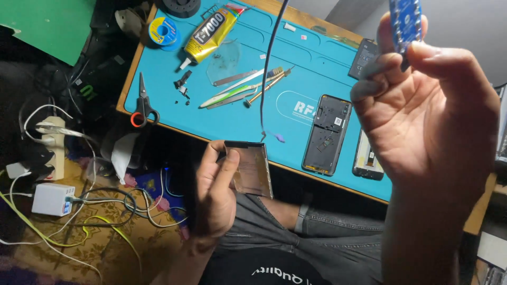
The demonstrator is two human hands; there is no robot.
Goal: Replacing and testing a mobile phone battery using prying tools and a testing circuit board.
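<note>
Head view: our left hand [216, 192] grips a thin panel [251, 169] below the blue mat [222, 113]; our right hand [422, 105] pinches a blue piece [405, 21], cut off at the top edge.

Left hand [216, 195] grips panel [252, 170]; right hand [422, 111] lifts blue tool [405, 21].

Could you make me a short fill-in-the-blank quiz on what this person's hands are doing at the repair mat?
1. The left hand holds a thin ____ panel.
2. The right hand lifts a small ____ item.
3. The scissors lie on the ____ mat.
4. The opened phone lies ____ the mat.

Missing words: rectangular; blue; blue; on
</note>
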